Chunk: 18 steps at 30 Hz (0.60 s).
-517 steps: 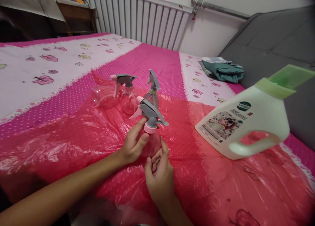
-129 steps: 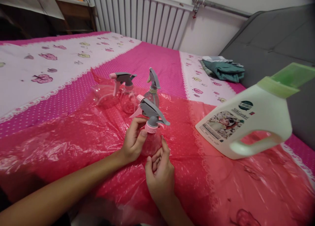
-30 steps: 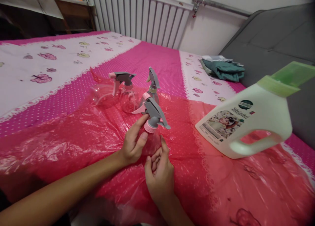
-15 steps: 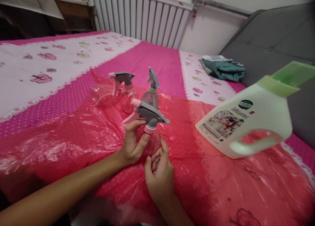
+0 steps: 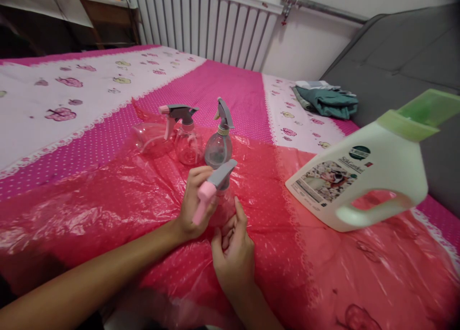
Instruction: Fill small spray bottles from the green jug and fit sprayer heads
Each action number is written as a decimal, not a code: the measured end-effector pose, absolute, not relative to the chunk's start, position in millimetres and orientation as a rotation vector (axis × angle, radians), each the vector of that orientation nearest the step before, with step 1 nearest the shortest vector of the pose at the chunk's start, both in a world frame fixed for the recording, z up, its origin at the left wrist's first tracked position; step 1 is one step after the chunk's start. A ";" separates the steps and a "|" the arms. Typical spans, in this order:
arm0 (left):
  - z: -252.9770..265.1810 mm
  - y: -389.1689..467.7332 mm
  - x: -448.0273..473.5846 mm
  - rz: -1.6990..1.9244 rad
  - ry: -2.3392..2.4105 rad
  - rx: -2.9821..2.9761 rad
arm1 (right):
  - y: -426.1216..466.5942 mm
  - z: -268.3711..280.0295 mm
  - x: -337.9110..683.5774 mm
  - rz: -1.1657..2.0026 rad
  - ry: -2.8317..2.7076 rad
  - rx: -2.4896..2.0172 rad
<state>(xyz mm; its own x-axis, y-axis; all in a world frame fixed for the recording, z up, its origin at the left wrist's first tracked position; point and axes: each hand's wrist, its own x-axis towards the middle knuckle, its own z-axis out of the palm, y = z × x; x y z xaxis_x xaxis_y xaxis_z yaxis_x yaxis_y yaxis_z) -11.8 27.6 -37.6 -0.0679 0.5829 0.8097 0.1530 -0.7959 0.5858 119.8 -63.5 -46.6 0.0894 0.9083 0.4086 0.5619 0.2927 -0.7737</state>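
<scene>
Between my hands stands a clear spray bottle (image 5: 223,209) with a grey and pink trigger head, its pink nozzle (image 5: 207,191) facing back toward me. My left hand (image 5: 190,207) is closed at the bottle's neck, just below the head; its fingertips are partly hidden behind the trigger. Around the lower right of the body curls my right hand (image 5: 235,253), fingers bent against the bottle. Right behind it stands a second spray bottle (image 5: 217,151) with a grey head and yellowish collar. A third spray bottle (image 5: 189,147), grey and pink, is upright to its left.
A clear bottle (image 5: 149,139) lies at the left. Red plastic sheeting (image 5: 125,205) covers the near part of the bed. On the right stands a large pale detergent jug (image 5: 362,176) with a green cap. Folded cloths (image 5: 327,100), a radiator (image 5: 204,25) and a grey headboard (image 5: 406,56) are farther back.
The trigger head of the held spray bottle has turned: its nozzle pointed left before and now points toward me. Both hands have stayed in nearly the same place.
</scene>
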 end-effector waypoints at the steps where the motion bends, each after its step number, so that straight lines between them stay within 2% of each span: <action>1: -38.9 28.4 -11.3 1.943 0.751 1.910 | -63.5 -47.1 119.9 0.449 -1.586 -1.394; 6: -47.7 29.4 -9.4 1.955 0.629 1.884 | -62.5 -46.8 120.4 0.481 -1.582 -1.384; 18: -39.3 30.0 -4.1 2.135 0.745 1.870 | -62.3 -44.1 119.8 0.460 -1.593 -1.355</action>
